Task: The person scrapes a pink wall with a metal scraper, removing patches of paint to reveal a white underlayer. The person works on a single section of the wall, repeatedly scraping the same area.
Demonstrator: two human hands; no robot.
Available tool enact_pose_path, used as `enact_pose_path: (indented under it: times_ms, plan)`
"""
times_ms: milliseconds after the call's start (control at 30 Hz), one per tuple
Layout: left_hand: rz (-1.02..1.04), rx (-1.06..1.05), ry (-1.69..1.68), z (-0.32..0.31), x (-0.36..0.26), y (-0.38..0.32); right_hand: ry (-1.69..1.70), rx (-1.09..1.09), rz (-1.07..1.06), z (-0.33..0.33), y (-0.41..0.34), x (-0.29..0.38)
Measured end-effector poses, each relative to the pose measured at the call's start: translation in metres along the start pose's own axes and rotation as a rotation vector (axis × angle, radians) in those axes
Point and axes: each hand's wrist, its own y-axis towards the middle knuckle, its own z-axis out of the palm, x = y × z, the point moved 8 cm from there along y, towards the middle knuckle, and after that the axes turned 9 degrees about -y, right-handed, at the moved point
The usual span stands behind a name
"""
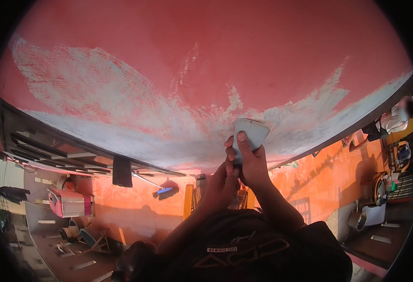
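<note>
A flat, pale grey putty spreader (pixel 250 132) is in my right hand (pixel 256 162), its wide edge up against the wall. The thumb presses on the spreader's near face, and fingertips show past its left edge. My left hand (pixel 221 178) is close below, by the spreader's lower end; its fingers are bent and partly hidden, so its grip is unclear. Before me spreads a red-pink painted wall (pixel 263 53). Rough whitish-grey patches (pixel 97 81) cover its lower part, with streaks reaching up into the red paint.
Yellow-orange ladder rails (pixel 188 201) rise below my arms. A black cloth (pixel 122 171) hangs from a window frame (pixel 65 149) at left. Beneath are a blue-headed broom (pixel 164 190), a pink-and-white box (pixel 69 202) and orange tiled floor (pixel 122 197). Another person (pixel 393 121) is at right.
</note>
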Motion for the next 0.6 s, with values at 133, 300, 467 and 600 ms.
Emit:
enact_pose_path:
  times_ms: [133, 300, 467, 600]
  plan:
    - [0.081, 0.022, -0.031, 0.004, -0.014, 0.002, -0.038, 0.065, -0.074, 0.01, 0.001, 0.026]
    - [-0.021, -0.019, -0.067, 0.003, 0.0, -0.004, -0.006, 0.014, -0.016, 0.007, -0.004, 0.005]
    - [0.083, 0.079, -0.142, 0.005, -0.031, -0.003, -0.07, 0.125, -0.118, 0.027, 0.002, 0.043]
    - [0.003, 0.015, -0.169, 0.004, -0.021, -0.006, -0.053, 0.061, -0.059, 0.018, 0.0, 0.024]
